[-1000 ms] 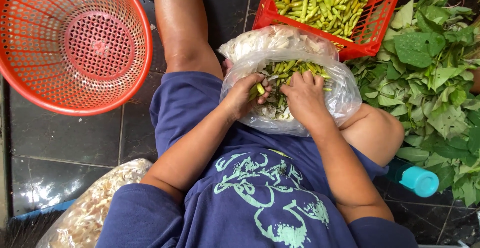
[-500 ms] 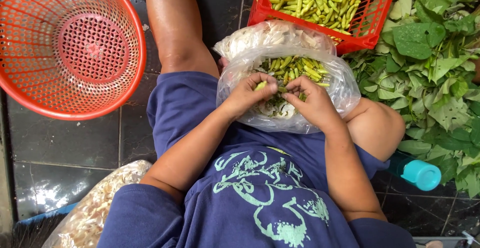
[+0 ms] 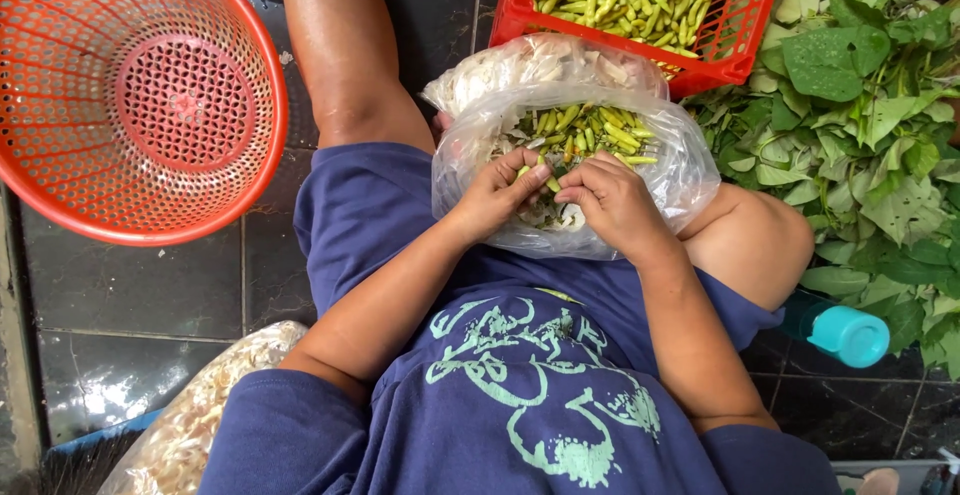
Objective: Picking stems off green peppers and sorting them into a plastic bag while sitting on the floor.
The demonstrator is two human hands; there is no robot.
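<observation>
since half a second ago, both hands are sitting lower in the picture and closer together over the bag, with the left thumb now pressing toward the right fingers, while the red crate is sliding further up and out at the far edge. seen from the head camera, the left hand (image 3: 500, 193) is curling its fingers together around a small green chili (image 3: 523, 170) at the near lip of the clear plastic bag (image 3: 680, 170), and the right hand (image 3: 612, 198) is bunching its fingertips against the same spot, thumb and forefinger pinching; what exactly they are gripping is hidden by the knuckles. that bag is resting on the person's lap, between the bare knees, holding green and yellowish chilies (image 3: 590, 130) at its far side. a second clear bag of pale peelings (image 3: 545, 60) is lying just beyond it, touching it. the red crate (image 3: 735, 25) of more chilies is standing at the far right, beside a heap of green leaves (image 3: 870, 105) running down the right side. an orange perforated basket (image 3: 140, 95) is tilting at the far left on the dark tiled floor (image 3: 130, 325). a teal-capped bottle (image 3: 845, 333) is lying near the right, and another bag of pale scraps (image 3: 200, 415) is sitting at the near left.
</observation>
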